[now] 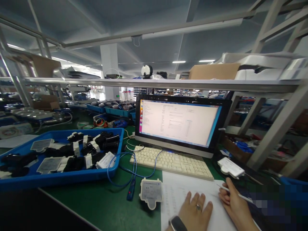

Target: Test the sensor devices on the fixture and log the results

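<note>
My left hand (194, 212) lies flat on a white sheet of paper (176, 192) at the near edge of the green bench, fingers stretched out, a ring on one finger and a watch on the wrist. My right hand (234, 202) rests beside it on the same sheet, fingers closed around a thin white pen (231, 191). Just left of the paper lies a small white module (151, 192) with a blue cable (127, 175) plugged beside it. A beige keyboard (170, 162) sits beyond the paper under a lit monitor (179, 123).
A blue tray (62, 178) with several black and white parts stands at the left. A white device (229, 167) lies right of the keyboard. A metal shelf rail (154, 83) runs overhead, with more blue trays (117, 110) behind.
</note>
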Available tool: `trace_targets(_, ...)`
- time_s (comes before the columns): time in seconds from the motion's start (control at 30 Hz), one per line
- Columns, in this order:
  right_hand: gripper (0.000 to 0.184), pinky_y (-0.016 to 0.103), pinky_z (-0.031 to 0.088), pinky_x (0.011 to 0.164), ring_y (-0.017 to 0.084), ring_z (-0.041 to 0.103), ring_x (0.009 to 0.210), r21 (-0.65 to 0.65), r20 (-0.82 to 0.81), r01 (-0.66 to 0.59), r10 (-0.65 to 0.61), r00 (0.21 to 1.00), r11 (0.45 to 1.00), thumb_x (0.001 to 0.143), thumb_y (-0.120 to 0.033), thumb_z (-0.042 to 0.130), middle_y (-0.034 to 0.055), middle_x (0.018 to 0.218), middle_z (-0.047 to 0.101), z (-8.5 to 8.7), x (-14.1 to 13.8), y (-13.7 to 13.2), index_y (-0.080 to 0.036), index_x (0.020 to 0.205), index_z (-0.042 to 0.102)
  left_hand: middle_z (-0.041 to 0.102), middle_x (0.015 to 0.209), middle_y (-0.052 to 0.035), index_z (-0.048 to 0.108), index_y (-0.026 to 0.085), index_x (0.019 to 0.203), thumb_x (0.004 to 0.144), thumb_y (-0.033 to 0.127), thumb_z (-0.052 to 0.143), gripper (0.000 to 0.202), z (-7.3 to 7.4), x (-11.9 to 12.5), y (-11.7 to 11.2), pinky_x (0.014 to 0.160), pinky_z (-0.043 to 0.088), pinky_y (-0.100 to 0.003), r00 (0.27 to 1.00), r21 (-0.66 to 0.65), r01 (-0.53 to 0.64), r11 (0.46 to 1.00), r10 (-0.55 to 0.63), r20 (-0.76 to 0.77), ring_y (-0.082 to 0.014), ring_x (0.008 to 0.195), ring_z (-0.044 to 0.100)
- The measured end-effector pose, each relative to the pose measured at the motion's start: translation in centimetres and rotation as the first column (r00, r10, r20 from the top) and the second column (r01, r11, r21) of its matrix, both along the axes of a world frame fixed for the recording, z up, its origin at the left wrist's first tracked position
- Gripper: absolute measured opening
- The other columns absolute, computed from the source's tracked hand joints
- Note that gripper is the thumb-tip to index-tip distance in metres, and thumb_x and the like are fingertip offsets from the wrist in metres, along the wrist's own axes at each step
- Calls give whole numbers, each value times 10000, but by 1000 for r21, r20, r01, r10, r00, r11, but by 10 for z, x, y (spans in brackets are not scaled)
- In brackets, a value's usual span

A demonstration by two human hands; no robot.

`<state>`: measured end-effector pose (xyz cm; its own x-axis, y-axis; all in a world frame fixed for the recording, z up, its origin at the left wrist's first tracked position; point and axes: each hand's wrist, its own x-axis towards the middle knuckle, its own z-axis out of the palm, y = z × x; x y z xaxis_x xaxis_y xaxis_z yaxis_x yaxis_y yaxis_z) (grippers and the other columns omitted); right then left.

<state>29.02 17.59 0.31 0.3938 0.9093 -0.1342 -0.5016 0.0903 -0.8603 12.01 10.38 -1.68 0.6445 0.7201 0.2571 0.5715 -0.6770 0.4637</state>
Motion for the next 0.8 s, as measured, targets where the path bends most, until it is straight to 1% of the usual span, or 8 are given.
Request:
trace_targets(0.07,587,81,196,262,6,278,299,0,-9,-11,11,1000,1000,411,-539,848,-102,370,361,-1,0,1,-169,652,462,189,1473,-217,216,125,1422,852,611,347,761,-3,-1,-1,1102,105,-546,1000,-21,2,1000,-3,-18,-350,1365,144)
trace_targets(0.17,589,75,189,254,5,285,298,-6,-8,-31,31,999,1000,390,-529,860,-94,369,374,-1,-1,1,-161,637,473,184,1464,-234,234,125,1419,817,677,344,824,-2,-2,-2,1097,101,-558,1000,-43,10,999,-11,-26,-357,1364,123)
trace_targets(0.3,586,72,190,252,6,292,306,0,17,-41,41,999,999,379,-535,859,-82,375,402,-1,-3,1,-160,624,482,191,1456,-241,275,110,1406,804,699,344,845,3,-4,-7,1101,94,-554,999,-55,-24,998,23,-22,-349,1366,122)
trace_targets(0.37,573,74,196,253,9,294,310,9,31,-42,42,999,999,396,-540,852,-78,378,409,-1,-2,0,-163,620,483,195,1458,-232,302,113,1396,808,696,338,828,2,-4,-9,1102,95,-555,999,-42,-52,998,52,-15,-342,1368,125)
trace_targets(0.47,558,76,202,256,12,299,316,15,46,-50,49,998,999,409,-539,847,-73,387,420,-2,-2,0,-163,617,491,216,1466,-204,320,144,1388,808,688,352,796,-6,-2,-10,1088,138,-586,997,5,-82,997,81,6,-348,1365,156)
trace_targets(0.63,574,83,221,264,13,318,330,10,73,-72,71,995,997,350,-529,864,-60,402,450,1,-4,-3,-151,612,521,260,1468,-164,332,189,1378,800,663,394,749,-20,0,-9,1063,192,-611,992,83,-125,989,122,44,-357,1353,218)
trace_targets(0.7,575,83,229,269,13,327,339,8,90,-83,82,993,997,335,-518,872,-60,406,450,2,-6,-5,-146,611,530,254,1473,-157,331,188,1378,802,652,398,743,-18,-1,-10,1067,189,-604,992,86,-125,988,121,48,-355,1355,215)
trace_targets(0.8,576,83,227,272,8,322,337,3,121,-83,82,989,997,316,-495,883,-64,402,441,3,-9,-7,-140,599,529,238,1480,-150,321,183,1385,816,629,399,727,-8,-5,-14,1071,178,-606,994,52,-103,993,101,42,-356,1360,196)
